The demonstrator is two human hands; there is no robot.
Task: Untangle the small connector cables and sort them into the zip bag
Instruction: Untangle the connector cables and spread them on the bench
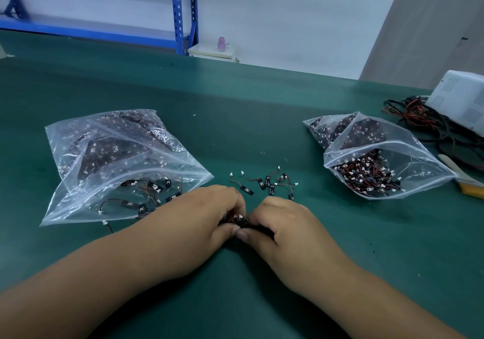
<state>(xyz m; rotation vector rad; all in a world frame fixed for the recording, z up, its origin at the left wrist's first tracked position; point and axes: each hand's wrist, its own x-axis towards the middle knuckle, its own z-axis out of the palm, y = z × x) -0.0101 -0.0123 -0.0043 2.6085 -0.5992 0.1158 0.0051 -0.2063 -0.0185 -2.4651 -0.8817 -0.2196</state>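
Between your two hands, low on the green worktop (262,118): one small clump of connector cables (237,220), pinched by left hand (209,215) and right hand (282,223), each grip clenched on it. Step judged: untangling. Just beyond the grip: loose separated cables (264,181). Left of it: open zip bag (117,165), few cables inside. Right, well apart: second bag (379,160), densely tangled. Next move likely called for teasing one lead free without straining wires. Legible writing: none.

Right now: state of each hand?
Left hand: closed, pinching the cable clump.
Right hand: closed, pinching the same clump from the other side.
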